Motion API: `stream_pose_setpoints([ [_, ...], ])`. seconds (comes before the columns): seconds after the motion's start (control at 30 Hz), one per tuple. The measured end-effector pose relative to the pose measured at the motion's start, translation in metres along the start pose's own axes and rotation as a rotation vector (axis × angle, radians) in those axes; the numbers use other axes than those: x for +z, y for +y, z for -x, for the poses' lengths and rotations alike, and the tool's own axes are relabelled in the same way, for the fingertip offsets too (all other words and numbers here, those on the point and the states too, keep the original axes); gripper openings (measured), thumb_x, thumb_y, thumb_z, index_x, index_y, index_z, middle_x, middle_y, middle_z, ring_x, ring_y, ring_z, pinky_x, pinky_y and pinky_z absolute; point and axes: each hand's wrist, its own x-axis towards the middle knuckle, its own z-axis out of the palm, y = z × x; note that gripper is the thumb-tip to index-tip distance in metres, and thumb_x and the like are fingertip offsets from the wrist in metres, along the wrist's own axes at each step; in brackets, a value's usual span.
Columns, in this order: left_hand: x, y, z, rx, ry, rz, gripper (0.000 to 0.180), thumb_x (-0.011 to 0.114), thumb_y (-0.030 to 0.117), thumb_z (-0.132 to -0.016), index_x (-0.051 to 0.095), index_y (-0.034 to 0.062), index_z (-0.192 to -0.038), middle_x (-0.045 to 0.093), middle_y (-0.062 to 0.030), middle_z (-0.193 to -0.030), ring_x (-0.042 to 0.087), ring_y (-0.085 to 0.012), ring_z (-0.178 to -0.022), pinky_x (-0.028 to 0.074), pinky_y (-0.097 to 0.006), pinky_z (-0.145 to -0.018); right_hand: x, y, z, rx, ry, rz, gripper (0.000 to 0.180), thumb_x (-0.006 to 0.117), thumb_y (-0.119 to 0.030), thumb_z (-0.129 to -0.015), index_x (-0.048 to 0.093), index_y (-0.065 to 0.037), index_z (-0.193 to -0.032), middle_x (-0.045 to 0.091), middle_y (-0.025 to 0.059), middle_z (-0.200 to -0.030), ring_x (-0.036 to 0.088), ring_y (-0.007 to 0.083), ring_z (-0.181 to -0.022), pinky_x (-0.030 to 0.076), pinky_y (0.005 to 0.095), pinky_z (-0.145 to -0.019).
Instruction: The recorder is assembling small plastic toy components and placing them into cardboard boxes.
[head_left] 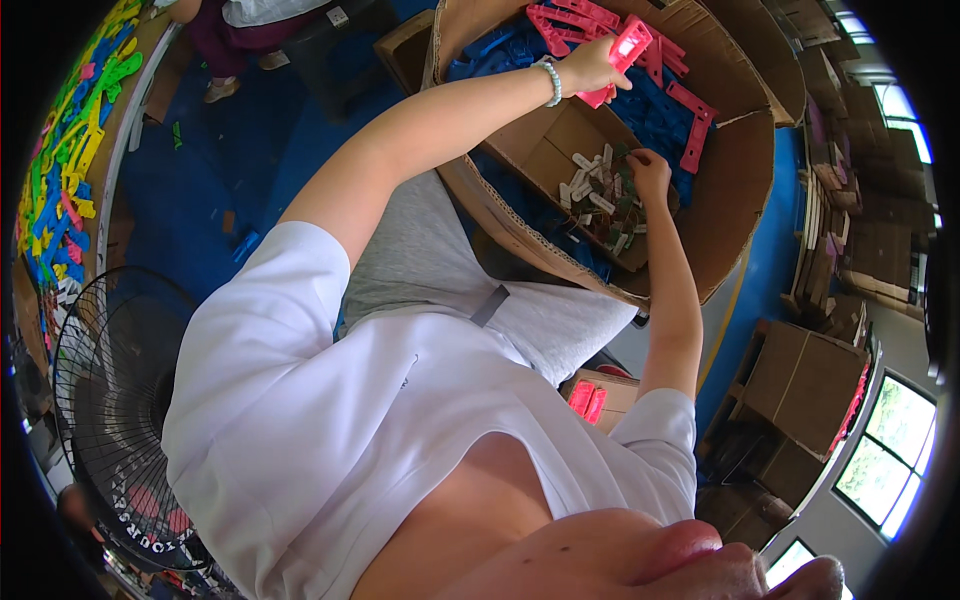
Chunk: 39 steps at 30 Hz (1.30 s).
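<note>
My left hand (588,70), with a beaded bracelet at its wrist, grips a pink plastic piece (629,45), long and narrow with a pale patch on it. It is over a large cardboard box (740,190). My right hand (650,172) reaches into a smaller cardboard tray (535,150) within that box, fingers closed at a heap of small white parts (601,203) with thin green and reddish bits among them. Whatever is between those fingertips is too small to make out. Blue plastic pieces (655,110) and more pink pieces (690,125) lie around the tray.
A black fan (110,400) stands at the left. Beyond it a table holds many yellow, green and blue pieces (80,130). A person's legs (215,45) and a dark stool (340,60) are at the far left. Stacked cardboard boxes (800,390) line the right.
</note>
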Motion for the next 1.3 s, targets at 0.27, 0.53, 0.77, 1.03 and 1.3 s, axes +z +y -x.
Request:
stream_pose_setpoints([
  [0.27,0.015,0.023,0.017,0.232,-0.343,-0.345,0.057,0.071,0.002,-0.078,0.047,0.0041,-0.129,0.070,-0.0085,-0.102,0.067,-0.0135,-0.081,0.057,-0.029,-0.067,-0.063,-0.107,0.029,-0.285,0.087,-0.484,0.013,0.068,0.006,-0.082,0.070,0.006,-0.095,0.072,0.0089,-0.094,0.068,0.0145,-0.082,0.054,0.0252,-0.074],
  [0.53,0.018,0.036,0.026,0.491,-0.282,-0.335,0.051,0.073,0.006,-0.080,0.050,0.0035,-0.126,0.071,-0.0075,-0.098,0.067,-0.0126,-0.079,0.053,-0.027,-0.068,-0.072,-0.133,0.038,-0.406,0.170,-0.635,0.014,0.063,0.013,-0.083,0.068,0.011,-0.096,0.070,0.0139,-0.101,0.068,0.0191,-0.090,0.054,0.0281,-0.085],
  [0.77,0.026,0.048,0.035,0.602,-0.210,-0.431,0.046,0.074,0.010,-0.081,0.053,0.0043,-0.122,0.072,-0.0079,-0.097,0.070,-0.0177,-0.087,0.053,-0.029,-0.077,-0.077,-0.136,0.043,-0.502,0.245,-0.669,0.015,0.064,0.014,-0.082,0.068,0.010,-0.096,0.069,0.0145,-0.103,0.067,0.0194,-0.094,0.054,0.0282,-0.087],
  [1.03,0.026,0.044,0.036,0.724,-0.139,-0.503,0.044,0.073,0.011,-0.082,0.055,0.0069,-0.121,0.072,-0.0069,-0.097,0.070,-0.0210,-0.090,0.053,-0.031,-0.081,-0.087,-0.159,0.054,-0.656,0.303,-0.583,0.017,0.068,0.014,-0.079,0.069,0.010,-0.095,0.068,0.0158,-0.107,0.065,0.0211,-0.101,0.052,0.0305,-0.091],
  [1.3,0.028,0.048,0.039,0.731,-0.153,-0.483,0.043,0.074,0.012,-0.082,0.056,0.0071,-0.121,0.072,-0.0059,-0.098,0.070,-0.0208,-0.092,0.053,-0.031,-0.082,-0.085,-0.156,0.051,-0.630,0.233,-0.745,0.026,0.068,0.018,-0.076,0.062,0.008,-0.100,0.063,0.0140,-0.110,0.061,0.0234,-0.108,0.050,0.0348,-0.097],
])
